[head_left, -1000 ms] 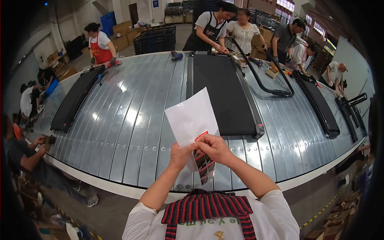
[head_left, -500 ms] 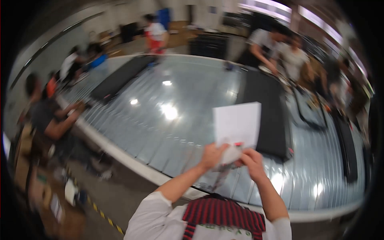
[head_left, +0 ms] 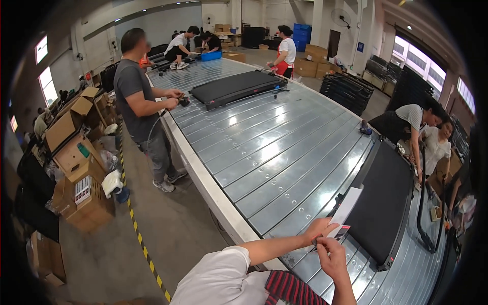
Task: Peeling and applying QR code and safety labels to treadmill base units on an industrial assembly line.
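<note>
Nearest are the wearer's white sleeve point(head_left: 216, 272) and a red-and-black striped apron point(head_left: 292, 287). Above them, both bare hands meet over the edge of the worktable point(head_left: 269, 152), whose top is slatted metal. The left hand point(head_left: 318, 231) has its thumb and fingers closed on the lower end of a white sheet point(head_left: 346, 205), which tilts up and away, seen at a steep angle. Just beside it, the right hand point(head_left: 333, 258) has thumb and forefinger pinched narrow at the lower edge of a printed sheet point(head_left: 339, 233) in red, dark and white; the exact spot under the fingertips is hidden. Both sheets are held above the table, in front of a black treadmill deck point(head_left: 384, 198) lying flat on it.

To the right of the deck is a bent black tube frame point(head_left: 421, 223); near its far left corner rests a cordless drill point(head_left: 365, 129). Two co-workers lean in at the deck's far side. On the left, yellow-and-black tape point(head_left: 136, 229) runs along the floor past an open carton point(head_left: 91, 213). A co-worker in a grey T-shirt point(head_left: 132, 84) stands at the table edge near a second black deck point(head_left: 236, 87). Farther off are a person in a red apron point(head_left: 283, 60), a blue bin point(head_left: 211, 56) and stacked black frames point(head_left: 345, 91)
</note>
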`<control>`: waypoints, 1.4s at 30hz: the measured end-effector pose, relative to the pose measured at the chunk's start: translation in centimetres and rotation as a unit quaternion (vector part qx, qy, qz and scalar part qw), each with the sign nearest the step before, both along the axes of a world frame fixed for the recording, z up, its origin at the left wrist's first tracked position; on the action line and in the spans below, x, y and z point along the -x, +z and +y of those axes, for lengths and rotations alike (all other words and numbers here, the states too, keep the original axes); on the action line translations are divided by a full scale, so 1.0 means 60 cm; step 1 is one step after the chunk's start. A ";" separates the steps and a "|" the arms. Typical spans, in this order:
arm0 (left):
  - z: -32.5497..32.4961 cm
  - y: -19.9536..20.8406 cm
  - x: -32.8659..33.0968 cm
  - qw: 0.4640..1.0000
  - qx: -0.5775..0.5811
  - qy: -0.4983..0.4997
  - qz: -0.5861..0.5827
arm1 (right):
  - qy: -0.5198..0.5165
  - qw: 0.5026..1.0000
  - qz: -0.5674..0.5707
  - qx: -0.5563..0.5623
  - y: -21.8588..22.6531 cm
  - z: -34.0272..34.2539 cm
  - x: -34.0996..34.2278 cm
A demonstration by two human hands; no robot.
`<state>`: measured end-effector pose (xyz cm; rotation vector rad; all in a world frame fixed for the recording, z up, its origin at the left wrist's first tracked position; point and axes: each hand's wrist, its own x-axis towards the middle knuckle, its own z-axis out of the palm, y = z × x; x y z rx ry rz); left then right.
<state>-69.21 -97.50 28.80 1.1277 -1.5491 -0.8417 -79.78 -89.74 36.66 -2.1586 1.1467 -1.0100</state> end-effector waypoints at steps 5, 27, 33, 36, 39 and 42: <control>-0.024 -0.017 -0.024 0.992 -0.066 0.000 -0.108 | 0.014 1.000 0.003 -0.021 0.005 -0.028 0.004; 0.090 0.044 0.245 0.984 -0.032 -0.149 0.088 | 0.013 0.997 0.004 0.078 -0.024 0.042 0.273; 0.120 0.035 0.355 0.996 -0.084 -0.031 -0.011 | 0.079 0.992 -0.033 0.088 0.002 0.131 0.456; 0.139 0.058 0.410 0.991 -0.111 -0.070 -0.025 | 0.008 0.985 -0.016 0.172 0.026 0.145 0.563; 0.174 0.107 0.465 0.970 -0.172 -0.173 -0.014 | -0.085 0.972 -0.063 0.212 0.053 0.143 0.626; 0.187 0.136 0.521 0.962 -0.119 -0.239 0.053 | -0.117 0.974 -0.070 0.182 0.030 0.135 0.671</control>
